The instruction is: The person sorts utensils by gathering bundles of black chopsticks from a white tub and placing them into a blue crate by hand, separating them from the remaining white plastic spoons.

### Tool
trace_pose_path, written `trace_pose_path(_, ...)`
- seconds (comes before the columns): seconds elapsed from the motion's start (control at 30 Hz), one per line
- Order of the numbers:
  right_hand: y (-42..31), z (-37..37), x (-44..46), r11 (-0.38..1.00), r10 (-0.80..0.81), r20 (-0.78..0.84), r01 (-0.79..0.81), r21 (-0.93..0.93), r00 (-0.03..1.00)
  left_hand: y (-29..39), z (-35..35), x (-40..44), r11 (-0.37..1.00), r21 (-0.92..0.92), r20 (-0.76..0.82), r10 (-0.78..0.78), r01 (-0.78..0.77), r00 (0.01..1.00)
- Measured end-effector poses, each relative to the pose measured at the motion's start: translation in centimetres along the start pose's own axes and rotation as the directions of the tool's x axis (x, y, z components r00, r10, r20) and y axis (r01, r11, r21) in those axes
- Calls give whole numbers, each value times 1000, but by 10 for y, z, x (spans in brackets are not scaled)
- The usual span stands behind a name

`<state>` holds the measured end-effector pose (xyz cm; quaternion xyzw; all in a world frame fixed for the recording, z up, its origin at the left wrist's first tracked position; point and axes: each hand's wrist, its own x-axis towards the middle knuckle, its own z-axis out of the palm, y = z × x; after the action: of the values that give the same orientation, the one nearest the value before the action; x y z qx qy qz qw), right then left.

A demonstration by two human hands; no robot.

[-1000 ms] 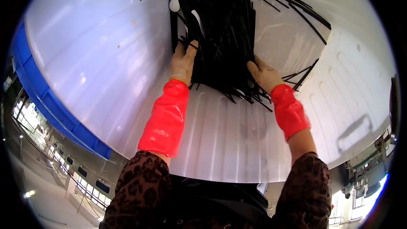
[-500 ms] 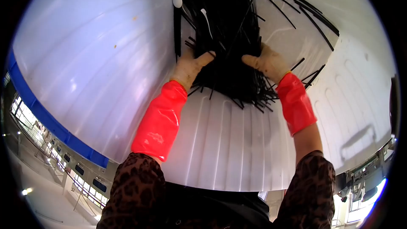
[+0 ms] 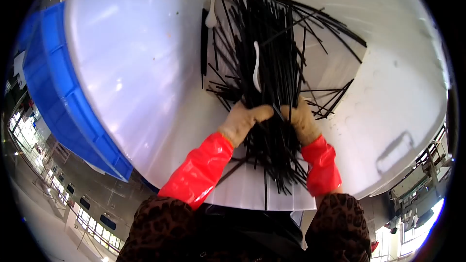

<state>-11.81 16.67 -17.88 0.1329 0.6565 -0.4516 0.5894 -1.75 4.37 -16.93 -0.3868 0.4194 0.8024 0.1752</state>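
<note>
A bundle of thin black sticks (image 3: 272, 63) is squeezed between my two gloved hands inside a big white bin (image 3: 136, 68). My left hand (image 3: 245, 119) grips its left side, thumb across the front. On the right side my right hand (image 3: 301, 121) is wrapped round it, thumb near the other thumb. Both gloves are beige with red cuffs. A white spoon-like piece (image 3: 257, 67) lies on the sticks, and another one (image 3: 211, 13) rests at the upper left of the bin's floor. The fingertips are hidden behind the bundle.
Loose black sticks (image 3: 335, 26) lie at the right of the bin's floor, with a few more (image 3: 337, 99) at its lower right corner. A blue container (image 3: 73, 92) stands outside the bin on the left.
Both hands have closed in on the sticks and drawn the bundle toward me, up off the bin's floor. The view has shifted, showing more of the blue container.
</note>
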Motion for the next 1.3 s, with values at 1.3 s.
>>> trace_pose_path(1.3,-16,-3,-69,844,-188,-173,249,474,967,58,59,-10,875,484,-118,102,-32,988)
